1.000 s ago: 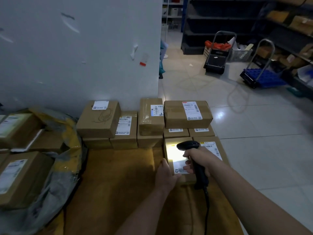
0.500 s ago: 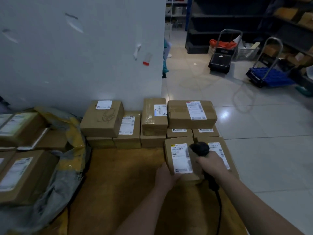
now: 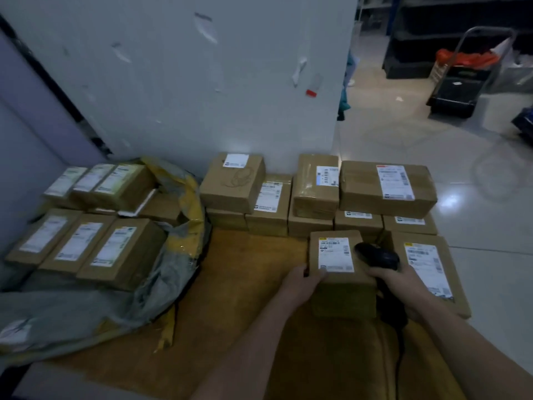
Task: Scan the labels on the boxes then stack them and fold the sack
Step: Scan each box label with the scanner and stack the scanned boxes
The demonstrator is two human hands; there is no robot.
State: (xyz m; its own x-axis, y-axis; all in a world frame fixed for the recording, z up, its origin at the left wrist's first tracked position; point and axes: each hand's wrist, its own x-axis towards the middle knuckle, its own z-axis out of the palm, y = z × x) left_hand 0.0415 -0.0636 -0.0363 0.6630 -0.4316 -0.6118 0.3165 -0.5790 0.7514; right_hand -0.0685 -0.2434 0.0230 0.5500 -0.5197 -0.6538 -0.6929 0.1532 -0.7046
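Raised nearer since a second ago, scan glow gone. Left of frame: slumped sack (image 3: 86,313), more boxes inside, probably waiting. Upper centre: stack (image 3: 386,186) squared against wall (image 3: 202,82), low left rows free on top. Centre: mat (image 3: 245,284), room to swing. Lower right: box (image 3: 340,269), label up, near-left corner gripped by left hand (image 3: 300,284); right hand (image 3: 403,281) wrapped round scanner (image 3: 377,255), beside box's right edge.

The label (image 3: 336,254) on the box (image 3: 343,298) was too blurred to read; the scanner (image 3: 376,256) had its grip hidden inside the right hand (image 3: 403,281); the sack (image 3: 86,319) ran off the left edge
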